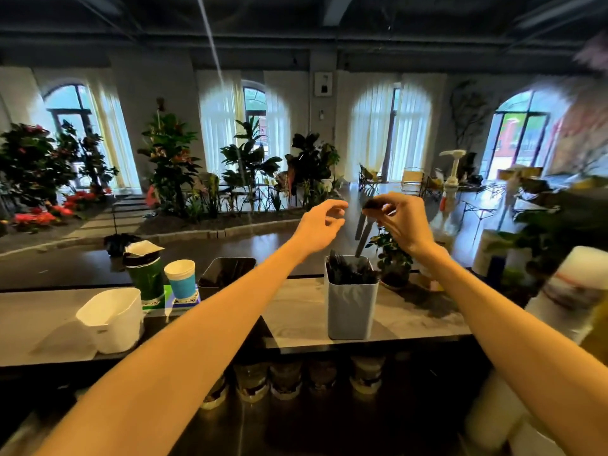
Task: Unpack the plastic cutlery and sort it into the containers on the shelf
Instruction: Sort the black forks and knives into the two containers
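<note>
**Operator:** Marble counter top runs across the view, with a pale blue bin standing upright on it and windows and plants behind. Where is the cutlery?

**Inspector:** Two places. Most of the black cutlery stands inside the bin. A few more pieces hang from the right hand, whose fingertips pinch their upper ends.

**Operator:** Orientation of the held pieces?

**Inspector:** Long axis near vertical, lower ends pointing down. One tip appears to reach the bin's mouth; motion blur prevents confirmation. The bin lies directly below the grip.

**Operator:** Left hand?

**Inspector:** The left hand hovers just beside the right at the same height, fingers loosely curled, holding nothing.

**Operator:** Which hand is nearer the bin?

**Inspector:** The right. My judgement: the coming move is a straight descent and release; any tilt risks catching the rim.
</note>
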`<state>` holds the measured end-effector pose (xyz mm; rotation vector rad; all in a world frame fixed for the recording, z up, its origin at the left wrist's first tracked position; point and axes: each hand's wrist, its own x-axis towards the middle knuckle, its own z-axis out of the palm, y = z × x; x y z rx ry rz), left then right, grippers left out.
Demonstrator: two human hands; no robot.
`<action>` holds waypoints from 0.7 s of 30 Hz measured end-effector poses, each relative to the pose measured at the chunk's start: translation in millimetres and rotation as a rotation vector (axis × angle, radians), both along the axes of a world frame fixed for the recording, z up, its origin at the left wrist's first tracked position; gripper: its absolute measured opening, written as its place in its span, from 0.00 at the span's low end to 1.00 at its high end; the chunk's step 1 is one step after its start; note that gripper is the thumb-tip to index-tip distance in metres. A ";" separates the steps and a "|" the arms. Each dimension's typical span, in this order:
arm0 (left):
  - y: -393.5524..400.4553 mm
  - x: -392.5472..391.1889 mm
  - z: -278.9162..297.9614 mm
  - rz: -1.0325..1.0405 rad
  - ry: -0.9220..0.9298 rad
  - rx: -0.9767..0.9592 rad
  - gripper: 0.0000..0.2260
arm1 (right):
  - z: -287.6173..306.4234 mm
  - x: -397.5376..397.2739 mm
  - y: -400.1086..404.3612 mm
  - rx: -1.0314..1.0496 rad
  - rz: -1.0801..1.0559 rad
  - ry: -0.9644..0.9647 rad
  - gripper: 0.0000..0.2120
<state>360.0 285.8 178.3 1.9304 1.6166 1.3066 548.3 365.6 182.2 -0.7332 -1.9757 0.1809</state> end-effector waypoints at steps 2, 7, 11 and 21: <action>10.7 7.0 -5.6 -0.011 0.030 0.007 0.19 | -15.1 -2.9 15.0 -0.049 -0.009 -0.048 0.09; 34.2 14.2 -32.2 -0.007 0.150 -0.065 0.20 | -50.0 -10.3 41.1 -0.205 0.005 -0.354 0.08; 40.1 11.2 -47.9 0.025 0.222 -0.148 0.17 | -58.5 -4.2 47.5 -0.272 0.016 -0.425 0.15; -29.8 -1.5 -79.4 0.007 0.086 -0.108 0.08 | -104.3 10.2 -56.0 -0.242 0.030 -0.080 0.06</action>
